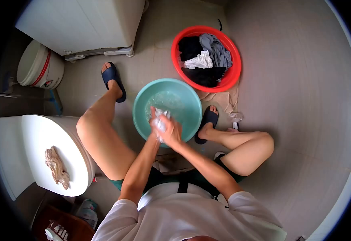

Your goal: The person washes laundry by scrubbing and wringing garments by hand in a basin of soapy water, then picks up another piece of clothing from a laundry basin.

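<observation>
A bunched white cloth (160, 123) is squeezed between my two hands above the teal basin (191, 104). My left hand (153, 127) is wrapped round the cloth from the left side. From the right, my right hand (171, 131) presses over it with curled fingers. Cloudy, bubbly water (165, 100) lies in the bottom of the basin. The cloth's exact kind of garment cannot be made out, as the fingers cover much of it.
A red tub (236, 64) with black, grey and white clothes stands beyond the basin, on a beige cloth (227, 100). At left are a white bucket (55, 74) and a toilet lid (77, 168) bearing a tan cloth (56, 166). A white appliance (91, 24) stands behind.
</observation>
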The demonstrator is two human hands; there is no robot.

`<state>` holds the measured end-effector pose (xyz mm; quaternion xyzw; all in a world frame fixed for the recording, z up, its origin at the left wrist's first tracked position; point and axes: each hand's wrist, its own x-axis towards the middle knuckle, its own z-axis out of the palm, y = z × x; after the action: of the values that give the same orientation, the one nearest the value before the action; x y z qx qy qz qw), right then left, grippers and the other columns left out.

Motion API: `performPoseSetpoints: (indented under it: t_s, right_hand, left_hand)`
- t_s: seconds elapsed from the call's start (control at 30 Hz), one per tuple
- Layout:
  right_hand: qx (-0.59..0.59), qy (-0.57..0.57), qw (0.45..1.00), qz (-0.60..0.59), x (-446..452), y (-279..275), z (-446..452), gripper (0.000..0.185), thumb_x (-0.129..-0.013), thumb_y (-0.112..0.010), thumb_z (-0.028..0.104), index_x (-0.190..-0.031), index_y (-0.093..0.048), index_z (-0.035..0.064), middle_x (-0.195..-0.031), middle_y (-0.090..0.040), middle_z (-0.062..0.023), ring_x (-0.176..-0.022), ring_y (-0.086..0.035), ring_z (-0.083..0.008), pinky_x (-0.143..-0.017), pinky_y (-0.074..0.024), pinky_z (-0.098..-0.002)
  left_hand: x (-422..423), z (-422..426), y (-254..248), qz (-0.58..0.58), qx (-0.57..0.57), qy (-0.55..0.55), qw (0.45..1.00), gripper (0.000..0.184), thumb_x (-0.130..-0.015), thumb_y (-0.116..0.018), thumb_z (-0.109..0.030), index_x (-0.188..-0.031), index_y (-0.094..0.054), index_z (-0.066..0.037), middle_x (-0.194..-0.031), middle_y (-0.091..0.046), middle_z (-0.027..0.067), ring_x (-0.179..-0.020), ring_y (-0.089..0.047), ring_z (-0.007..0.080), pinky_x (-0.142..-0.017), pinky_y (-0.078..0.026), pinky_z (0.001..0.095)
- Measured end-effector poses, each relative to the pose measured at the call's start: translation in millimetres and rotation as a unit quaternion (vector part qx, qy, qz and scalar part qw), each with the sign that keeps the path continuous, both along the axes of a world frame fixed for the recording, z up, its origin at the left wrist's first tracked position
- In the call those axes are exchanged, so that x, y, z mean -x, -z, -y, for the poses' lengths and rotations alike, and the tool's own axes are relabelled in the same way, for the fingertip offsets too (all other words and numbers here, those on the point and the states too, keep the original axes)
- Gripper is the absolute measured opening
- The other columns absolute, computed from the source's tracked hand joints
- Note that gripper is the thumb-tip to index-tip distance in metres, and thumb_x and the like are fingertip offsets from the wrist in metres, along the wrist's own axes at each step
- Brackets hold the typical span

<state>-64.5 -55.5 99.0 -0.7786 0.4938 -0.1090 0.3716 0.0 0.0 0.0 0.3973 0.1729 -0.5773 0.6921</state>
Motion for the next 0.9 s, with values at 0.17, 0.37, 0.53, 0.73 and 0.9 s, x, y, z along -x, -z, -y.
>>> performPoseSetpoints:
  t_s: [0.17,0.37,0.53,0.73,0.9]
  right_hand:
    - [-0.047,0.004,0.995,-0.09,-6.6,10.1,42.6,0.043,-0.066,-0.075,0.026,-0.104,-0.065,0.0099,-0.097,-0.063,-0.0212,-0.089,-0.062,-0.0368,-0.079,-0.0496,-0.0429]
    - [-0.046,0.022,0.998,-0.038,6.7,1.2,-29.4,0.039,-0.07,-0.072,0.028,-0.106,-0.065,0.0166,-0.101,-0.062,-0.0221,-0.099,-0.058,-0.0381,-0.086,-0.0465,-0.0451]
    - [-0.009,0.04,0.996,-0.075,-9.5,11.2,15.1,0.028,-0.072,-0.069,0.027,-0.093,-0.066,0.0091,-0.09,-0.063,-0.0227,-0.085,-0.061,-0.0401,-0.075,-0.0486,-0.046]
    - [0.033,0.01,0.999,-0.024,4.6,2.2,-25.6,0.029,-0.072,-0.068,0.03,-0.085,-0.065,0.0041,-0.081,-0.064,-0.0211,-0.077,-0.063,-0.0383,-0.069,-0.0493,-0.0468]
    - [-0.033,0.027,0.994,-0.1,0.9,22.2,9.1,0.031,-0.074,-0.067,0.031,-0.087,-0.064,0.0029,-0.078,-0.065,-0.0209,-0.073,-0.064,-0.0378,-0.068,-0.0498,-0.0467]
  left_hand:
    - [25.6,27.2,-40.6,-0.007,-0.032,-0.065,0.997,0.051,-0.092,-0.045,-0.051,-0.107,-0.055,-0.003,-0.098,-0.062,0.011,-0.087,-0.062,0.0211,-0.075,-0.053,0.0345]
    - [9.4,-18.0,37.7,-0.213,0.29,0.07,0.93,0.038,-0.092,-0.046,-0.045,-0.089,-0.057,-0.008,-0.089,-0.061,0.012,-0.082,-0.06,0.0217,-0.07,-0.052,0.0356]
    - [24.5,1.0,-26.0,0.026,-0.009,0.036,0.999,0.045,-0.095,-0.035,-0.04,-0.118,-0.052,-0.005,-0.11,-0.059,0.0132,-0.098,-0.058,0.0264,-0.085,-0.049,0.0387]
    - [60.1,-34.5,176.3,-0.178,0.269,-0.02,0.946,0.046,-0.092,-0.038,-0.044,-0.119,-0.051,-0.008,-0.111,-0.057,0.0104,-0.098,-0.057,0.0268,-0.086,-0.047,0.0404]
    - [35.7,-11.9,-13.1,-0.063,0.059,0.012,0.996,0.046,-0.094,-0.042,-0.037,-0.129,-0.043,-0.006,-0.126,-0.051,0.013,-0.113,-0.051,0.0281,-0.095,-0.043,0.0412]
